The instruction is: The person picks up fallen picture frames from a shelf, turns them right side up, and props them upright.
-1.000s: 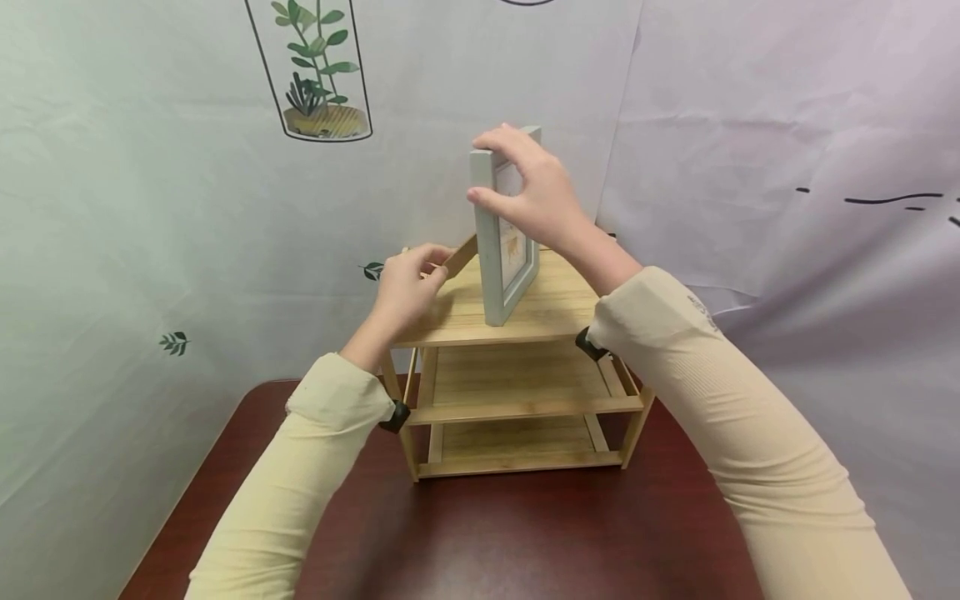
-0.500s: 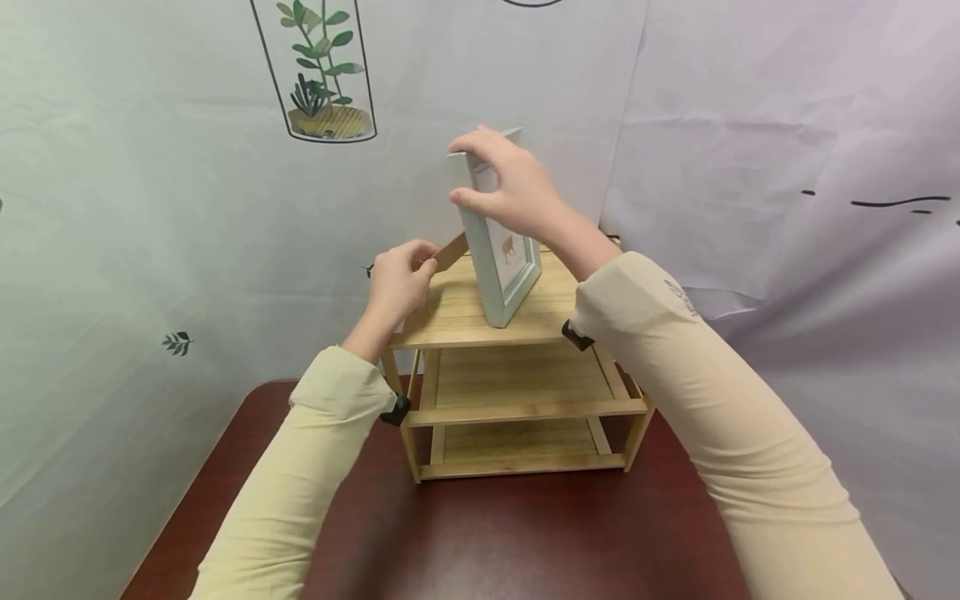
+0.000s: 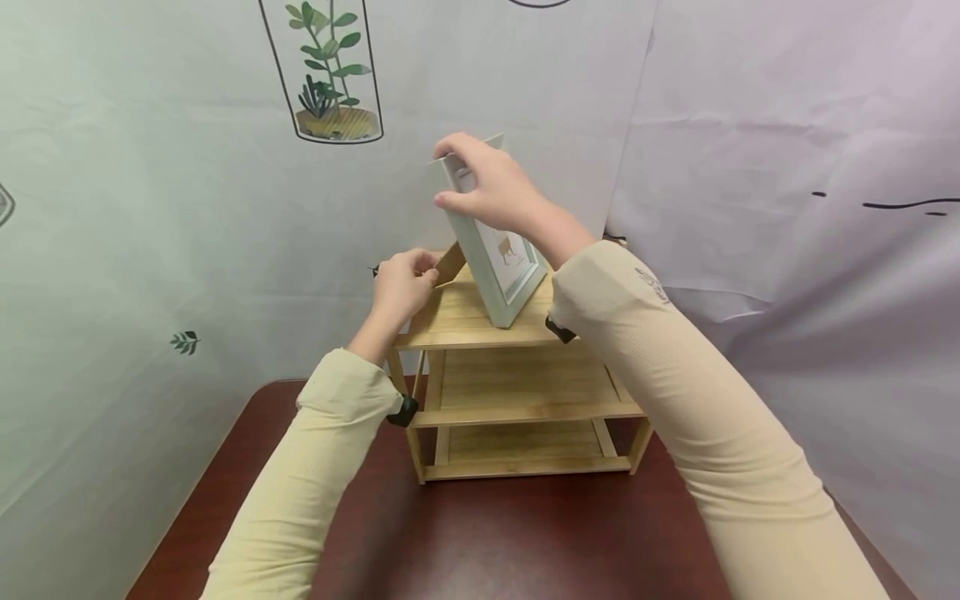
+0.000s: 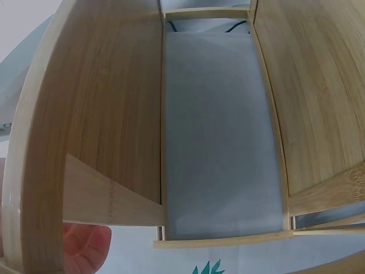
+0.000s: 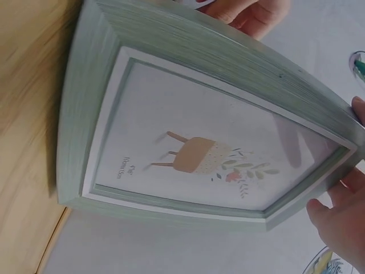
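A pale green picture frame [image 3: 480, 258] leans backward on the top shelf [image 3: 450, 321] of a wooden rack, its lower edge touching the boards. My right hand [image 3: 491, 187] grips the upper part of the frame, thumb on the near side and fingers over the top. Behind it, my left hand [image 3: 401, 283] pinches a brown stand flap [image 3: 450, 265] that sticks out from the frame's back. The right wrist view shows the frame's picture [image 5: 199, 154], a brown animal with flowers. In the left wrist view, the rack's side hides most of the left hand [image 4: 85, 245].
Two lower shelves [image 3: 525, 383] of the rack sit beneath the top one. The rack stands on a dark red table [image 3: 525, 533]. A pale printed cloth [image 3: 187, 167] hangs close behind and on both sides.
My right hand has moved left and slightly down, and the frame's top has tilted back with it. The left hand keeps its pinch on the flap. The head view has shifted slightly.
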A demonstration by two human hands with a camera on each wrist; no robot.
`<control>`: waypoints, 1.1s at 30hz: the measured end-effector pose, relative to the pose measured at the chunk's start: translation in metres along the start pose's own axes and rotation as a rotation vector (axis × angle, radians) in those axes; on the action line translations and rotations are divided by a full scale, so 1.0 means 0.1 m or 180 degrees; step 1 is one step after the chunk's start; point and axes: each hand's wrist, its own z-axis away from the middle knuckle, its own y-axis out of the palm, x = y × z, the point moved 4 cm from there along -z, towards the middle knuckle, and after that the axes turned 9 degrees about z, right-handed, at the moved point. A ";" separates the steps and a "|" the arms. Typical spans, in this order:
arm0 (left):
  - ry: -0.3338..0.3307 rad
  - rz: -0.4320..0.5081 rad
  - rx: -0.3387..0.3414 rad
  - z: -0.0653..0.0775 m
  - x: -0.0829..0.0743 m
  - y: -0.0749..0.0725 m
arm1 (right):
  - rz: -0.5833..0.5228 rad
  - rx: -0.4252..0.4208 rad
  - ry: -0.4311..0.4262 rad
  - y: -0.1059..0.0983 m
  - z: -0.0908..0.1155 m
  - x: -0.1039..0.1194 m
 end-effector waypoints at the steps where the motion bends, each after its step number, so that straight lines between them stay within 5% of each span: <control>1: -0.0013 0.0004 0.0006 0.00 0.00 0.00 | 0.0005 0.0035 0.0017 0.00 -0.01 0.01; 25: -0.0230 0.0211 0.0072 0.00 0.04 -0.04 | -0.0033 0.0134 0.0004 0.02 0.01 0.04; 33: -0.0050 0.0573 -0.0218 0.12 -0.04 -0.12 | -0.0371 -0.0071 0.0419 -0.03 0.11 -0.21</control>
